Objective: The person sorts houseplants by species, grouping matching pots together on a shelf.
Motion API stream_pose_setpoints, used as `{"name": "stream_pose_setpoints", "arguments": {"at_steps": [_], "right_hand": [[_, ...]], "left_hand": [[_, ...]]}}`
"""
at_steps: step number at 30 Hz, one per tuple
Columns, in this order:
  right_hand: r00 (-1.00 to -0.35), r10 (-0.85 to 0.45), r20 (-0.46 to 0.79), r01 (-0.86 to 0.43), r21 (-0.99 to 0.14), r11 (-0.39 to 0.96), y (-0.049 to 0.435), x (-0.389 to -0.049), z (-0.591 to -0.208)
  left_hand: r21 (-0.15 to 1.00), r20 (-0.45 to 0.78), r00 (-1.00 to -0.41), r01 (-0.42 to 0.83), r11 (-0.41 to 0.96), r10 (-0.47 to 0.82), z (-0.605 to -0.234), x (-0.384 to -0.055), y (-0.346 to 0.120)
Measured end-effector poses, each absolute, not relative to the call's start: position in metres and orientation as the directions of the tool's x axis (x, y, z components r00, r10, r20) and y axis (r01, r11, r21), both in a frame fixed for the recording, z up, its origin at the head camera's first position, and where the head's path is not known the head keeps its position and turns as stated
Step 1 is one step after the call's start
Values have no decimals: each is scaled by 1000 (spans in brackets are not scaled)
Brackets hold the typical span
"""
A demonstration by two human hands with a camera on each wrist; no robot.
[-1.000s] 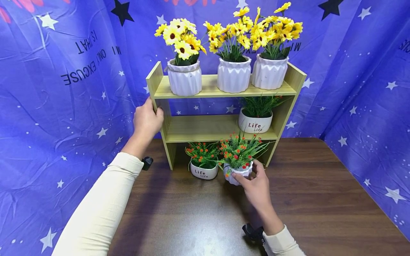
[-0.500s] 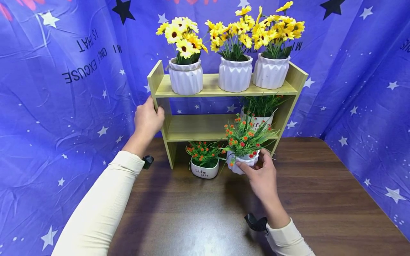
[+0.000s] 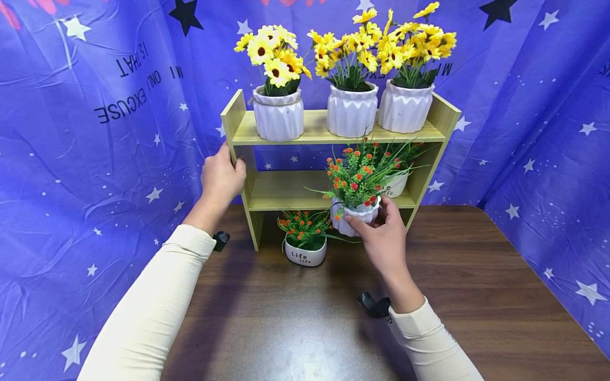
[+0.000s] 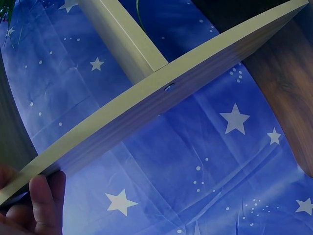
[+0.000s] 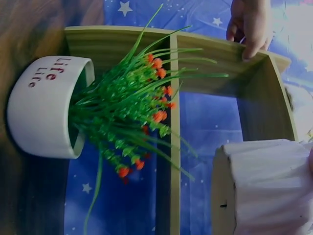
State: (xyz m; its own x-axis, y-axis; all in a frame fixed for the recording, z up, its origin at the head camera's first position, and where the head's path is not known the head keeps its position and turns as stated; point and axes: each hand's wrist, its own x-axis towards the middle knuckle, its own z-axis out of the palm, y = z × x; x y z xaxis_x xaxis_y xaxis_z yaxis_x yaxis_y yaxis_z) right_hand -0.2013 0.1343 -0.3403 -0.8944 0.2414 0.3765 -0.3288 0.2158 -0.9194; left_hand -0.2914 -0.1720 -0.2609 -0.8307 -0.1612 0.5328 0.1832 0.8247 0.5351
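My left hand (image 3: 221, 177) grips the left side panel of a light wooden shelf (image 3: 290, 189), just below its top board. The left wrist view shows fingers (image 4: 43, 198) curled about the panel's edge. My right hand (image 3: 386, 238) holds a white fluted flower pot (image 3: 350, 218) with red-orange flowers and grassy leaves, thumb on its near side. This pot hangs off the table, in front of the middle board's right part; the right wrist view shows its underside (image 5: 222, 196). Behind it, a white "Life" pot (image 3: 398, 185) with grass is partly hidden on the middle board.
Three white pots of yellow flowers (image 3: 351, 111) stand along the top board. Another "Life" pot (image 3: 305, 256) with small red flowers sits on the brown wooden table (image 3: 286, 317), under the middle board's left half. A blue star-printed curtain (image 3: 157, 132) surrounds the table's back and sides.
My right hand has raised the flower pot from near the table to the middle board's height; it drifted right, then back left. My left hand stays on the side panel.
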Motion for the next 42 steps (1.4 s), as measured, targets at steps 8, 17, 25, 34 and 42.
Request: {"name": "stream_pose_setpoints", "arguments": {"at_steps": [8,17,25,34,42], "right_hand": [[-909,223,353,-300,-924,239,119,-220,-334],[-907,235,350,-304,-929,212,115,-242,-343],[-904,228,361,-294,-913,282,113,-258,-345],[-884,185,430,-328,-852,408,109,-276,-343],[-903,163,399,-284,-835,471,111,-284,-335]], "left_hand": [[526,549,-821,193,828,-157,-262,-292,-173],[531,551,-819,195,824,-161,-264,-293,-171],[529,561,-813,204,824,-158,-265,-293,-171],[537,547,-821,196,821,-162,-265,-292,-172],[529,558,-815,201,824,-159,-265,-294,-172]]}}
